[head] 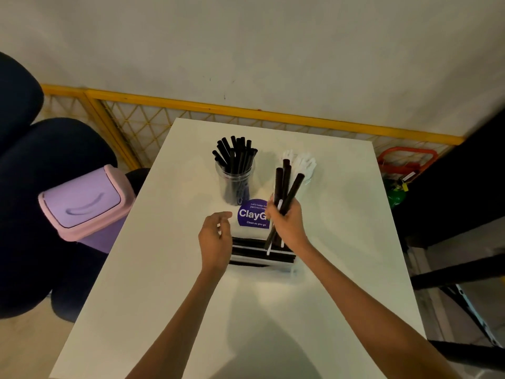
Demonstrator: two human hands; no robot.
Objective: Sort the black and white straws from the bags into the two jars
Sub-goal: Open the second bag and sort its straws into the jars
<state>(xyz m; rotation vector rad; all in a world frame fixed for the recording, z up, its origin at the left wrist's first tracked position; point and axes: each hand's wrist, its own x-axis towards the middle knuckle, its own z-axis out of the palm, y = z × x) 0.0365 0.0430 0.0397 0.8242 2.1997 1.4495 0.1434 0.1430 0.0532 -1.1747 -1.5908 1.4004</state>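
Noted upper centre: black-straw jar [235,184] well filled, white-straw jar [304,166] started. Right grip [287,224] clasping dark bundle [284,187]; left grip [216,237] slack, empty. Judged mid-task: mixed pile [247,251] left, centre.

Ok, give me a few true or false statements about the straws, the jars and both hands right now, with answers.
1. The right hand grips a bundle of mostly black straws. True.
2. The black-straw jar lies tipped on its side. False: it stands upright on the table.
3. The left hand reaches into the black-straw jar. False: it is nearer the person, at the left end of the straw pile, its fingers loosely curled.
4. Black and white straws lie mixed in the straw pile. True.
5. The purple bin stands on the table. False: it stands off the table, to its left.
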